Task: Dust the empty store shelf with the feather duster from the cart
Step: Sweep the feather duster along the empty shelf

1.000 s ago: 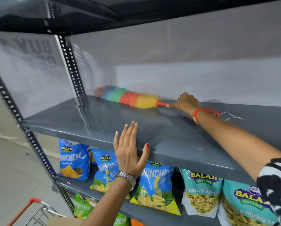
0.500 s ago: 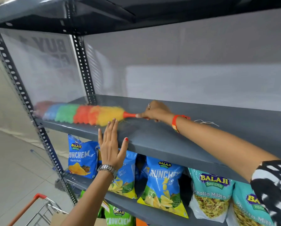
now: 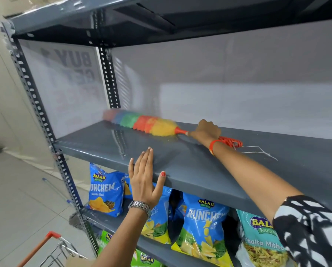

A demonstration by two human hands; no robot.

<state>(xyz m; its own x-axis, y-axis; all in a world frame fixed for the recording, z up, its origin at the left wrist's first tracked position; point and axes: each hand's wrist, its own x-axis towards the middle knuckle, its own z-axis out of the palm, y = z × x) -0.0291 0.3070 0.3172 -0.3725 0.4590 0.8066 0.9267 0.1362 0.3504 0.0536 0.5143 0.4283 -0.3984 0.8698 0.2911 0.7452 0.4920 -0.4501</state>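
Observation:
A rainbow feather duster point(image 3: 142, 124) with an orange-red handle lies across the back of the empty grey shelf point(image 3: 190, 162), its blurred fluffy head reaching the rear left upright. My right hand point(image 3: 205, 131) is closed around the handle, and the ribbed handle end sticks out behind my wrist. My left hand point(image 3: 145, 180) rests flat on the shelf's front edge, fingers straight and together, thumb spread, holding nothing.
Blue and teal snack bags point(image 3: 203, 224) fill the shelf below. Perforated metal uprights point(image 3: 45, 128) frame the left side, and another shelf point(image 3: 142, 14) hangs overhead. An orange-handled cart point(image 3: 51, 247) stands at lower left. A white string point(image 3: 261, 150) trails from the handle.
The duster swept from the shelf's front left edge back to the rear left corner. My right hand moved back with it. My left hand stayed on the front edge.

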